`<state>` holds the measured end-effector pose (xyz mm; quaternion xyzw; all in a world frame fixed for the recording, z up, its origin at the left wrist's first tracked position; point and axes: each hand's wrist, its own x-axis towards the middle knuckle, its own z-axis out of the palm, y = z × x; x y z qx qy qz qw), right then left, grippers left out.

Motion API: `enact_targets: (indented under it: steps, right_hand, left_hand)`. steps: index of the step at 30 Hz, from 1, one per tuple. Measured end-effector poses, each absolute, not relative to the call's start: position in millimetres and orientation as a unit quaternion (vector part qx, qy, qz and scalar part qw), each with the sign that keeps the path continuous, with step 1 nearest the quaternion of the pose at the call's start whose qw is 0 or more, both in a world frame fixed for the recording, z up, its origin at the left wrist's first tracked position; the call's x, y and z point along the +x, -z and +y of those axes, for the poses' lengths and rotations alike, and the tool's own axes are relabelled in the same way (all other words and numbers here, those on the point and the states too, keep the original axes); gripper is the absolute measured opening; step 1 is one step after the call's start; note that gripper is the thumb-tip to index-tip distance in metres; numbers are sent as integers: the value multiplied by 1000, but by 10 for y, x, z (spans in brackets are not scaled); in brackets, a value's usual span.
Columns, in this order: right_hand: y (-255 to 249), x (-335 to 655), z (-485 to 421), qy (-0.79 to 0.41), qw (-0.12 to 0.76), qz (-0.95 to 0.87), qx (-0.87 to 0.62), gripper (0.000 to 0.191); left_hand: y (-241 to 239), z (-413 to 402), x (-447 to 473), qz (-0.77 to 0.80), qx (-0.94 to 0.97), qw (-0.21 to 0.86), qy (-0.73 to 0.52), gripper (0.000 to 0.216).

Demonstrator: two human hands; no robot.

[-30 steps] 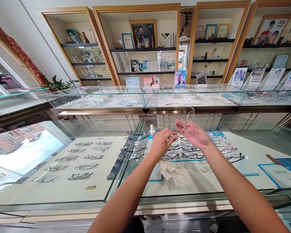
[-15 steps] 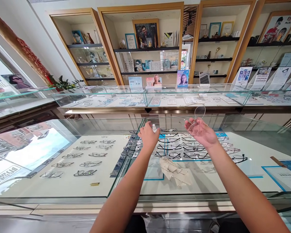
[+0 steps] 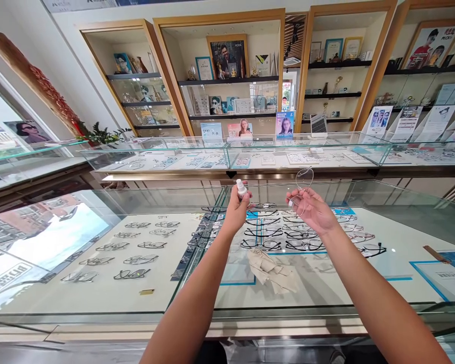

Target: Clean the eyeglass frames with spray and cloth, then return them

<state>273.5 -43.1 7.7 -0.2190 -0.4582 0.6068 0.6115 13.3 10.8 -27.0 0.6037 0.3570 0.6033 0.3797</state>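
My left hand is wrapped round a small white spray bottle, its nozzle pointing up above the fingers. To its right, my right hand is held palm up and grips a pair of thin-rimmed round eyeglasses, with one lens standing up above the fingers. A small white piece shows at the fingertips of that hand; its kind is too small to make out. Below both hands a crumpled beige cloth lies on the glass counter top.
Under the glass of the display counter lie rows of spectacle frames. A brown strip and a blue-edged card are at the right. Farther back stand a second glass case and wooden shelves.
My left hand has raised the spray bottle and turned it, so more of it shows. My right hand has shifted slightly left with the eyeglasses, and the small white piece now shows at its fingertips.
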Motion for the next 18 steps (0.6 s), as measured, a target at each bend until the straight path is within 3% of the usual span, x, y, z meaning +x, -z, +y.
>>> enact_targets:
  steps: [5, 9, 13, 18]
  right_hand:
    - [-26, 2603, -448, -590, 600, -480, -248, 32]
    - [52, 2492, -445, -586, 595, -482, -265, 34]
    - [110, 2419, -453, -579, 569, -505, -294, 36]
    - [127, 2375, -485, -575, 532, -536, -316, 40]
  left_hand:
    - [56, -114, 240, 275, 526, 588, -549, 61]
    - [-12, -222, 295, 274, 523, 638, -494, 78]
    - [74, -187, 309, 296, 563, 589, -498, 76]
    - [231, -138, 300, 345, 665, 418, -514, 67]
